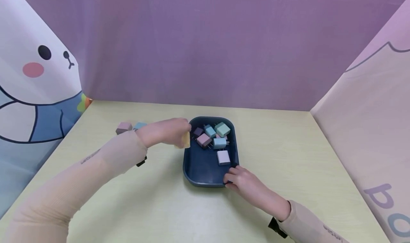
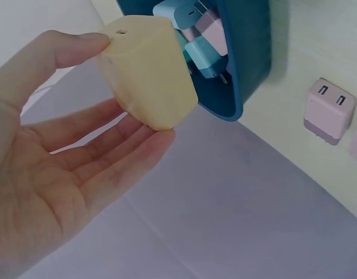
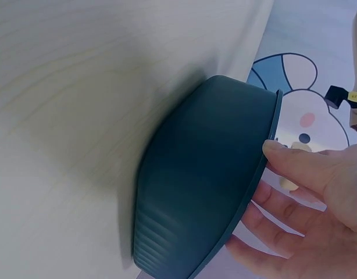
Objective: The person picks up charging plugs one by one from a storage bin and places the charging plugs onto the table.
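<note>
Plainly, the biggest thing before you is the purple cloth backdrop (image 1: 224, 47), and below it spreads the pale wood-grained counter (image 1: 275, 143). On that sits the dark blue, round-cornered plastic tray (image 1: 203, 170). Your right grip (image 1: 248, 184) is closed on the tray's rim at the near right corner, thumb outside and fingers over the edge. Your left grip (image 1: 169, 131) is parted only as wide as the pale yellow, blocky plug adapter (image 2: 149, 72) it pinches between thumb and fingertips. You have that adapter at the tray's left rim; whether the two touch, you can't tell.

Inside the tray, mostly toward its far end, lie a mint-green cube adapter (image 1: 222, 129), a pink cube adapter (image 1: 204, 140), a light-blue cube adapter (image 1: 219, 143) and a white cube adapter (image 1: 223, 157), among others. A pinkish block-shaped adapter (image 1: 124, 127) waits on the counter to your left.

You seem to be mid-transfer; the next move likely calls for clearing the rim and loosening your left fingers over the bare near-left floor, your right steadying the tray.
</note>
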Motion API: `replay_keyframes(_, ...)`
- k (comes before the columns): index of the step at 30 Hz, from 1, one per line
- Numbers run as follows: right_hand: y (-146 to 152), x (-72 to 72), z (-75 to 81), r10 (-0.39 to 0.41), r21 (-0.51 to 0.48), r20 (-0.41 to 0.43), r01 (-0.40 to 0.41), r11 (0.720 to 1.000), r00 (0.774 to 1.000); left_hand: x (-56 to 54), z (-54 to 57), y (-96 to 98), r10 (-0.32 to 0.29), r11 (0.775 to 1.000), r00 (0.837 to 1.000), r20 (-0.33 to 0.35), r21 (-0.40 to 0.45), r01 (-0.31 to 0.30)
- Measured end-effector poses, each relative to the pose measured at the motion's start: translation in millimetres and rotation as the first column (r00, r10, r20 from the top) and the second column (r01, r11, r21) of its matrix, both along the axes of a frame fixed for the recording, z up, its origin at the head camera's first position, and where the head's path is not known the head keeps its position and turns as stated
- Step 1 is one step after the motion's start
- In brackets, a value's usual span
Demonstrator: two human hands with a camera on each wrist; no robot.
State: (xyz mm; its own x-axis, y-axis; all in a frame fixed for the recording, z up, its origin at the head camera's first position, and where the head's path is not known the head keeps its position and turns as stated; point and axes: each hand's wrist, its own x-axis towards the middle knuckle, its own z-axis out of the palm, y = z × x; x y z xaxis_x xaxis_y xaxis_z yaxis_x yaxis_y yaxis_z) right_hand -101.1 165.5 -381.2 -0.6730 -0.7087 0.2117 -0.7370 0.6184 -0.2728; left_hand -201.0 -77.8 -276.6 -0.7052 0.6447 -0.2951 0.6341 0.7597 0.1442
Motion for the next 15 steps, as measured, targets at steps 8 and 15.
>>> replay_keyframes(8,0.7,-0.6,-1.7,0.004,-0.007,-0.012,-0.004,1.000,1.000,-3.5,-11.0,-11.2,0.033,0.999,0.999,-0.002,0.037,-0.033)
replay_keyframes(15,0.7,-0.7,-2.5,0.003,-0.015,-0.010,-0.003,1.000,1.000,-5.1,-19.6,-15.6,0.045,0.999,0.999,-0.007,0.003,-0.045)
